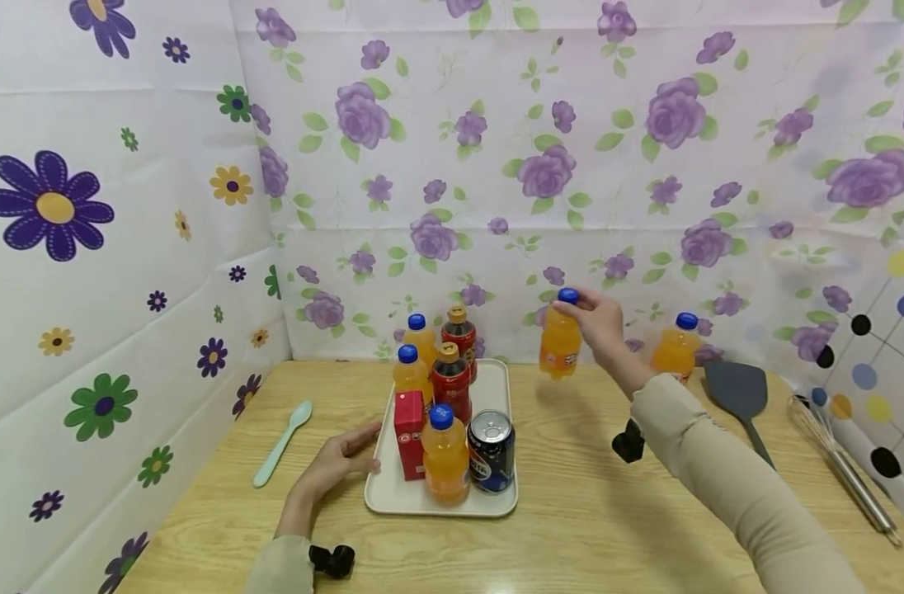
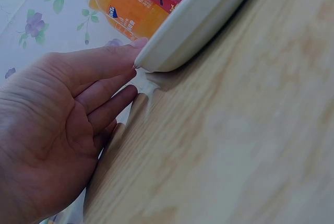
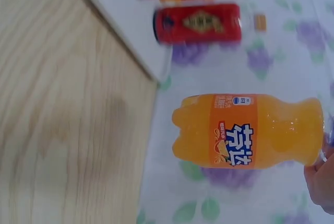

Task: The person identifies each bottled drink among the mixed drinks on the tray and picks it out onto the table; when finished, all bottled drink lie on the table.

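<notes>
Probably full and hefty, the orange Fanta bottle (image 1: 560, 342) hangs above the tabletop (image 1: 571, 528), right of the tray (image 1: 440, 511). Your right hand (image 1: 599, 322) grips near the blue cap (image 1: 568, 294), likely stiffer than the slick, squeezable sides; your left hand (image 1: 331, 469), fingers loosely extended, touches the tray.

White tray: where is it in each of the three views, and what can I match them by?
Head: white tray at lower middle.
Left wrist: tray at top centre, cut off by the top edge.
Right wrist: tray at upper left.
Shared landmark: purple-flowered backdrop.
</notes>
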`<state>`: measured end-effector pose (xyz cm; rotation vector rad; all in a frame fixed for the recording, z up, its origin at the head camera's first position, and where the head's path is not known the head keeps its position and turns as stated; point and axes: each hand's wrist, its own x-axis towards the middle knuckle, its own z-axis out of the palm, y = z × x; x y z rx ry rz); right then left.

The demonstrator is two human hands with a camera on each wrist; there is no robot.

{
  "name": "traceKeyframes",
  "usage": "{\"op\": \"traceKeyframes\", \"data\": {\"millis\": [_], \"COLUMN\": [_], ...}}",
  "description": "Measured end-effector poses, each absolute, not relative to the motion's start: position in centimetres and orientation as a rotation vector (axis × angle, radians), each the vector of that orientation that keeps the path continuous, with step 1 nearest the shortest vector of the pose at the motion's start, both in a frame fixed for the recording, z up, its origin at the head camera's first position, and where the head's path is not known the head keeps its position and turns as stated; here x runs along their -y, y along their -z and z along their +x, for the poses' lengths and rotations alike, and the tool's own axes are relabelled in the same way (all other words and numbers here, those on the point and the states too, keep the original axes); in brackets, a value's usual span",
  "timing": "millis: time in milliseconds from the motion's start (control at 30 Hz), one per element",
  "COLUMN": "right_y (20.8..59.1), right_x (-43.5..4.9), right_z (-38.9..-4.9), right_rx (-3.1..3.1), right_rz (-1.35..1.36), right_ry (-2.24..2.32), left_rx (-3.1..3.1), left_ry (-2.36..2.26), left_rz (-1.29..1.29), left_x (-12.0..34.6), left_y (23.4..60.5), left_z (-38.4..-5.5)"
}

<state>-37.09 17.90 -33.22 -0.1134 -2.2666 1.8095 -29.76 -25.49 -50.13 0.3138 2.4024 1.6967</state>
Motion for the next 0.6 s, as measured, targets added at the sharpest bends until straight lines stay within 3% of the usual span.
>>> {"op": "traceKeyframes", "data": {"millis": [300,600], "right_y": [33.3,34.5], "right_x": [-23.6,-26.2], "right_z": [-37.3,-37.3], "right_rx": [2.121,2.132], "right_rz": [-0.342,-0.441], "right_ry": [-1.851,-1.829], "left_rx": [-2.392,-2.384], "left_ry": [-1.708,-1.703], "left_rz": [0.337,0.34], "left_x": [25.5,25.6], "left_y": [50.2,50.1], "left_z": [-29.7,-29.6]}}
